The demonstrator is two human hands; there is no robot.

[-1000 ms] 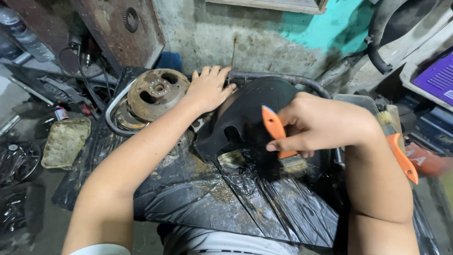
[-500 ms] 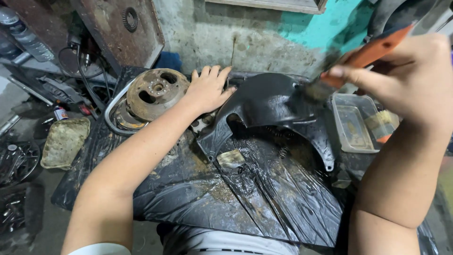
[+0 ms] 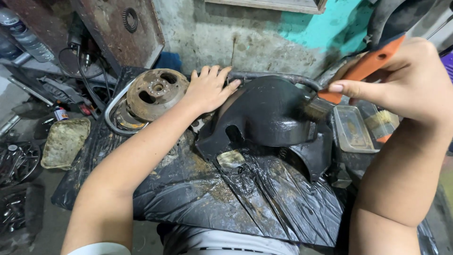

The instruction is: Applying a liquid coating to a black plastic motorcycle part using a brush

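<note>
Left hand (image 3: 207, 89): we press it flat, fingers spread, on the black cover (image 3: 269, 113) at its far left edge.
Right hand (image 3: 401, 80): we clamp it on the orange-handled brush (image 3: 349, 80), bristles touching the cover's right side.
Cover: we find it mid-surface (image 3: 198, 208), toward the far edge.
Rusty drum (image 3: 155, 92): we see it just left of our left hand.
Plastic tray (image 3: 354, 130): near the right edge.

Two hands are showing: the left hand (image 3: 207, 89) at upper centre and the right hand (image 3: 406, 80) at upper right. One black cover (image 3: 269, 113), one rusty drum (image 3: 155, 93) and one clear tray (image 3: 353, 128) are lying there. Two orange-handled brushes are appearing, one held (image 3: 363, 71), one (image 3: 381, 123) at the right edge.
</note>
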